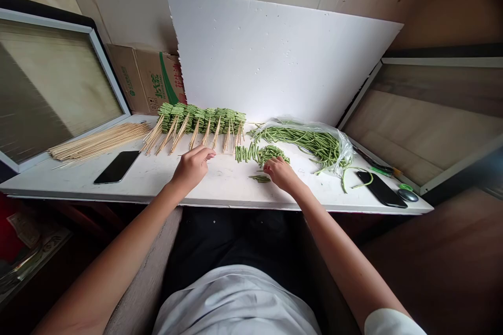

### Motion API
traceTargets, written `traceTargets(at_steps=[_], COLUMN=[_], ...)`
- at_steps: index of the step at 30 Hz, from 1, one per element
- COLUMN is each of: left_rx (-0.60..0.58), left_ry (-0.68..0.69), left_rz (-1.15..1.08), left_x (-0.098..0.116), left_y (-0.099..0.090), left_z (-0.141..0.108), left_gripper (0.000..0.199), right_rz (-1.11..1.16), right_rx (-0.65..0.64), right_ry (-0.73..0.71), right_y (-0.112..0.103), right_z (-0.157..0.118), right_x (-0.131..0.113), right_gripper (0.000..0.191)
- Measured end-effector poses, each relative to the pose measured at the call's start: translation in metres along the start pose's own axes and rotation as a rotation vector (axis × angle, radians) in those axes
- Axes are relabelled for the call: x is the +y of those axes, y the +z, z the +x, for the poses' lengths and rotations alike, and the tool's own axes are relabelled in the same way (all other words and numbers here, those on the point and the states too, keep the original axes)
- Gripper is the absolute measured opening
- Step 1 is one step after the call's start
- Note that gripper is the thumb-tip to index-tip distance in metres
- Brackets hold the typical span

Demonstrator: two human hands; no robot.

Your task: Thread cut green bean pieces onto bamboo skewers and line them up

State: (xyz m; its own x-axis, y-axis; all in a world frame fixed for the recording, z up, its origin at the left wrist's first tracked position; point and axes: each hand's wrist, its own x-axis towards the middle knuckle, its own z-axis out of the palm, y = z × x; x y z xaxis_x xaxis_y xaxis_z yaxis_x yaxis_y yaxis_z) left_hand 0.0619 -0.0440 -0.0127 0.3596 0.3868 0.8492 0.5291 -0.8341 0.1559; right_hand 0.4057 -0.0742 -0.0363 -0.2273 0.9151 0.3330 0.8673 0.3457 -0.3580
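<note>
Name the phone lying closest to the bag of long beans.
The phone at the right end of the table, beside the plastic bag; the other phone lies far left, below the loose skewers.

The right grip is down over the cut green beans, and its fingers hide what's beneath, so we can't tell whether it has a piece! Same story at the left grip, curled and giving nothing away. Out right of the grip, the clear plastic bag clouds the beans inside, and a small tool is too tiny to call.
</note>
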Motion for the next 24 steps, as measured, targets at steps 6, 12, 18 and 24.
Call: traceTargets(at_steps=[6,12,18,24], left_rx=[0.017,0.026,0.033,0.043], left_ry=[-0.005,-0.015,-0.008,0.020], left_rz=[0.013,0.015,0.026,0.031], left_x=[-0.001,0.001,0.003,0.006], left_y=[-0.002,-0.004,-0.004,-0.004], left_z=[0.000,0.002,0.004,0.004], left_gripper=[0.045,0.045,0.045,0.045], right_rz=[0.699,1.275,1.455,1.490], right_rx=[0.220,0.094,0.070,0.069], right_ry=[0.152,0.313,0.322,0.334], right_y=[-0.012,-0.025,-0.026,-0.020], right_z=[0.007,0.006,0.004,0.005], right_x=[-0.008,-0.030,-0.043,-0.044], right_gripper=[0.034,0.040,0.032,0.031])
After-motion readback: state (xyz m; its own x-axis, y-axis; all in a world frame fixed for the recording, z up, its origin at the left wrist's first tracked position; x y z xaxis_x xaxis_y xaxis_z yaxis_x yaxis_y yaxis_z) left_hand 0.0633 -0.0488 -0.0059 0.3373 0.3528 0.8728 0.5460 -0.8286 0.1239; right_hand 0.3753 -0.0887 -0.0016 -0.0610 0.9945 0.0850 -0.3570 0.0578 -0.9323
